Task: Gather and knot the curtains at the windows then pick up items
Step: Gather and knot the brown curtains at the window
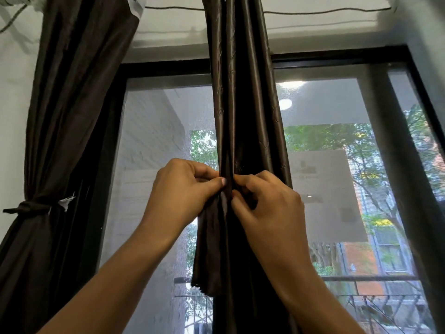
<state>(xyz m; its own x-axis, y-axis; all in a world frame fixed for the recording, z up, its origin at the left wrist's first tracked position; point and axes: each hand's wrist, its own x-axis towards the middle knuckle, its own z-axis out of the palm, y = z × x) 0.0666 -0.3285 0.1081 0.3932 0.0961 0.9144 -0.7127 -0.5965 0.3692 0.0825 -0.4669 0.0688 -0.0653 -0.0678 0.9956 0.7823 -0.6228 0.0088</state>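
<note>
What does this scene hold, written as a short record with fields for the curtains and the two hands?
middle curtain: hangs gathered in folds, not yet knotted
left curtain: tied round its middle
left hand: pinches a fold of the middle curtain
right hand: pinches the neighbouring fold
window: dark frame, trees outside

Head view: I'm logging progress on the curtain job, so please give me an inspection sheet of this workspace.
Surface: nothing seen.
Job's things: middle curtain hangs bunched, not knotted; left curtain gathered and tied.
Clutter: nothing seen.
Hands: left hand and right hand both pinch the middle curtain's folds.
Cables: curtain wire sags along the top.
Surroundings: dark window frame, mesh screen, trees outside.
</note>
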